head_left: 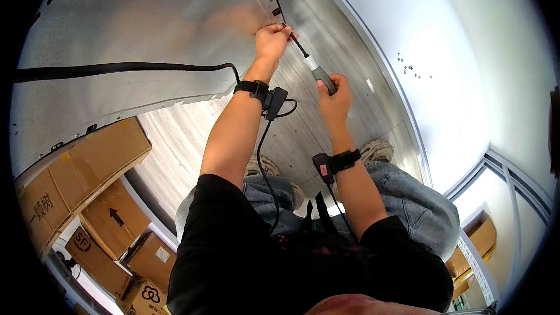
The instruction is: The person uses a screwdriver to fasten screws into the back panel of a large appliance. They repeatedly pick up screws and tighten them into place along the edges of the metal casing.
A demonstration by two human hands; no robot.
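- Nearest: black shirt (233, 251) fills the lower edge and hides both upper arms; jeans (408, 204) show beyond it, shoes (377, 150) only in part.
- Both forearms reach forward and up. Each wrist carries a strapped black box, left (276, 103) and right (322, 166).
- Right hand (335, 98): wrist nearly straight, fingers closed around the grey handle of the screwdriver (322, 77); some fingers hidden behind the handle.
- Screwdriver: slants up and left between the hands, over the floor (315, 122), tip end beside the edge of the metal panel (151, 29).
- Left hand (272, 41): wrist bent, knuckles toward the panel, fingers closed on the shaft near the tip. Fingertips partly hidden; a shiny bit there is too small to identify.
- Black cable (122, 68) crosses the panel; its end is lost behind the left wrist.
- Right: small loose pieces (410, 69) on a white surface (431, 29); kind unclear.
- Lower left: cardboard boxes (114, 216), cut off by the dark rim.
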